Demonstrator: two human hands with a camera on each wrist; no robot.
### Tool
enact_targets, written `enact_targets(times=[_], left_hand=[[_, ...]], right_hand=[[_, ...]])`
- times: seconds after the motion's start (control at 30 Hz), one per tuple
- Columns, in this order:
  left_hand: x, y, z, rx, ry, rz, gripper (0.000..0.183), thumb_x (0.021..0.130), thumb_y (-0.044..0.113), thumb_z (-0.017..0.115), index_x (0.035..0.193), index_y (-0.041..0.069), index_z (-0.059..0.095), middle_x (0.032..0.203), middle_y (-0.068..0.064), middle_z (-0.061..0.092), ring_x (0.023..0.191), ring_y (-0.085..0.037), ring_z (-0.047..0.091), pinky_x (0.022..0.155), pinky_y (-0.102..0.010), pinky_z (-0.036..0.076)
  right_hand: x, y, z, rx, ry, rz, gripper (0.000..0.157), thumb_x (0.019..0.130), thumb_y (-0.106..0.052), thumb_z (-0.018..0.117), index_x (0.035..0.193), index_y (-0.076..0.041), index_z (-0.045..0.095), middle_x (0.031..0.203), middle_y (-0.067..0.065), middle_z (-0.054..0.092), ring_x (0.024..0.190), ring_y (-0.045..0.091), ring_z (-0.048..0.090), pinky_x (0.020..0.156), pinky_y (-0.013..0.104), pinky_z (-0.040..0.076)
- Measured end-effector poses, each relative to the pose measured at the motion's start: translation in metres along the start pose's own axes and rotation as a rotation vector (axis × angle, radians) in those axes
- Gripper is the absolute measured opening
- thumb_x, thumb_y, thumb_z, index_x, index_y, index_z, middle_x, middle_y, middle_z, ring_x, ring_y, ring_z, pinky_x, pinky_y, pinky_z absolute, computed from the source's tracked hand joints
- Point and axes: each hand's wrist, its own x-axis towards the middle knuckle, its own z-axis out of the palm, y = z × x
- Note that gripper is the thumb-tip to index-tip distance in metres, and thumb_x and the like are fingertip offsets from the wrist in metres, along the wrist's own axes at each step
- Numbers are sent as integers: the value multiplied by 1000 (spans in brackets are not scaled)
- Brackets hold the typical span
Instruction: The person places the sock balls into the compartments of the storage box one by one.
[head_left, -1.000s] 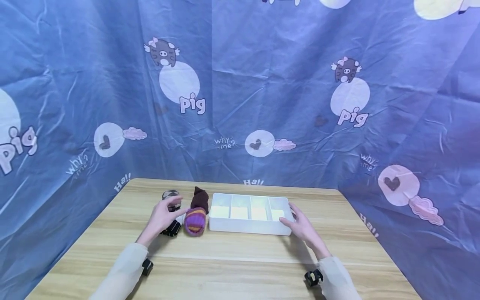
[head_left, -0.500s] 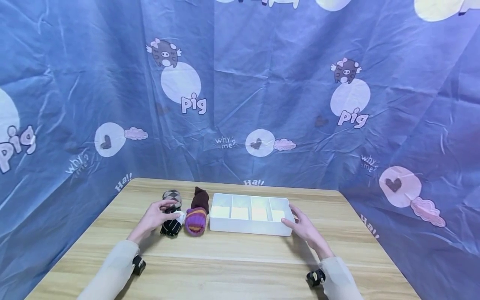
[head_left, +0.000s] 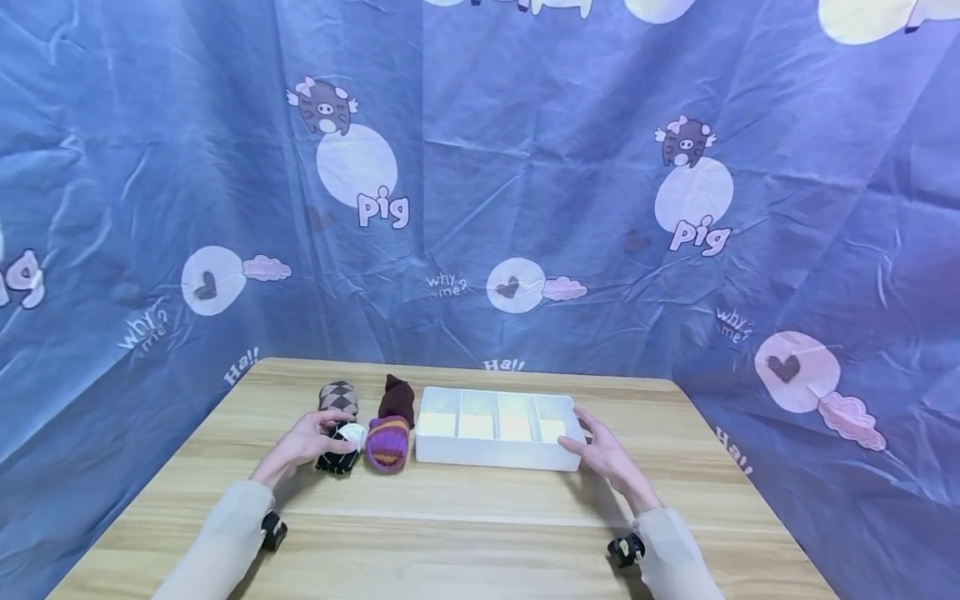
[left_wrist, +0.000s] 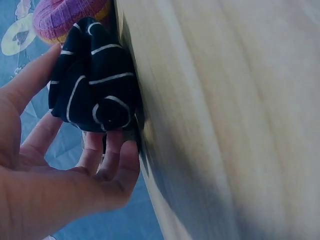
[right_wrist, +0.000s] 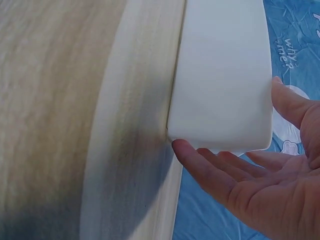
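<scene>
In the head view, my left hand (head_left: 302,442) holds a rolled black sock (head_left: 334,461) with thin white stripes and a white patch on top. The left wrist view shows the thumb along one side of this black sock (left_wrist: 92,80) and the fingertips at its other side, close to the tabletop. My right hand (head_left: 606,454) grips the right end of a white divided box (head_left: 487,452), thumb at its rim. Its fingers lie along the box's end wall (right_wrist: 220,100) in the right wrist view.
A purple-and-orange striped sock roll (head_left: 387,443) lies between the black sock and the box. Behind are a dark brown sock roll (head_left: 397,400) and a checked sock roll (head_left: 338,397). A blue printed curtain (head_left: 465,208) encloses the wooden table (head_left: 420,533).
My left hand has moved left and down from above the socks, and its fingers have closed around the black one. The right hand keeps its place on the box.
</scene>
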Motion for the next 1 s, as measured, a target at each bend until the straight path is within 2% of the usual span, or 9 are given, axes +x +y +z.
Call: enact_targets(times=[0.2,0.4,0.5,0.57,0.8,0.9,1.0], left_hand=[[0,3,-2,31,-26,-26,65,73,14,83,131,2,58,128,-31,53,117,-42,51,98,-59,42],[-3,4,-6,-4,-16,-55,60,72,9,81,127,-1,58,118,-29,58,105,-35,57,87,-46,51],[-4,4,-9,-43,5,-82,61,72,9,82,128,-1,57,120,-28,57,101,-31,58,83,-39,53],[-4,6,-11,-55,9,-85,63,73,10,82,129,-2,56,123,-29,54,102,-32,57,85,-40,52],[-1,18,-17,-24,27,-46,64,75,18,82,130,1,56,134,-28,52,120,-41,50,98,-54,43],[2,24,-14,-50,29,-23,64,76,21,83,131,2,57,136,-28,51,121,-41,50,98,-53,45],[5,29,-11,-97,34,7,63,78,21,81,132,2,56,130,-26,56,112,-34,58,93,-44,51]], right_hand=[[1,0,-2,5,5,7,82,93,-21,66,154,1,16,156,31,22,138,52,31,94,50,52],[2,0,-2,-3,4,7,82,93,-20,66,154,1,16,155,32,24,137,52,32,93,50,53],[2,0,-1,2,-2,10,82,93,-19,66,154,1,16,155,32,23,138,52,31,93,50,53],[3,0,-1,14,-7,16,82,93,-19,66,155,1,15,156,32,21,138,52,31,94,49,53],[6,2,-3,35,-15,10,83,93,-19,66,155,0,14,156,31,20,137,52,32,90,44,55],[6,3,-4,45,-14,12,82,94,-18,65,155,0,14,156,31,20,137,51,33,88,44,56],[6,4,-3,61,-18,10,81,94,-17,65,155,0,14,156,31,21,136,51,36,89,46,56]])
